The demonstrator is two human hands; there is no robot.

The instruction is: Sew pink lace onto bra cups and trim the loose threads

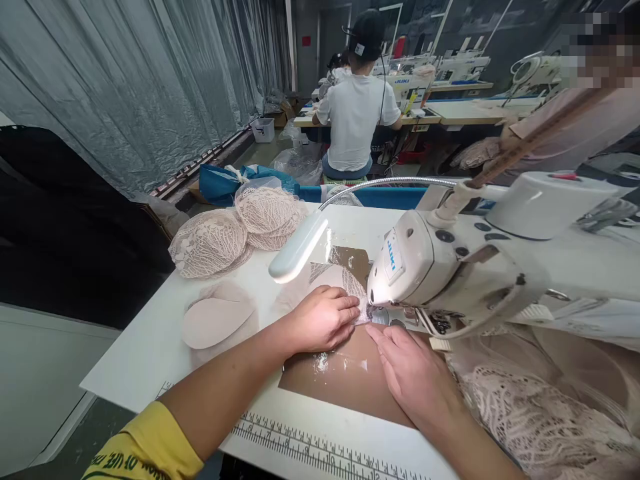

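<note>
Lace piece (pixel 345 280) lies pinned under the flat left hand (pixel 323 319); right hand (pixel 413 370), likewise flat and gripping nothing, seemingly holds it taut beside the sewing machine (pixel 425 260).

Two bare arms, one yellow sleeve

The left arm (pixel 225 393) wears a short yellow sleeve (pixel 150 447) of soft knit cloth. Dark printed lettering (pixel 113 461) runs along its hem, too cut off by the picture's edge to read. Below the sleeve the arm is bare down to the left hand (pixel 323 319). The right hand (pixel 413 373) and right forearm (pixel 480 447) are bare as well, and the lower edge cuts that arm off short of any clothing.
</note>
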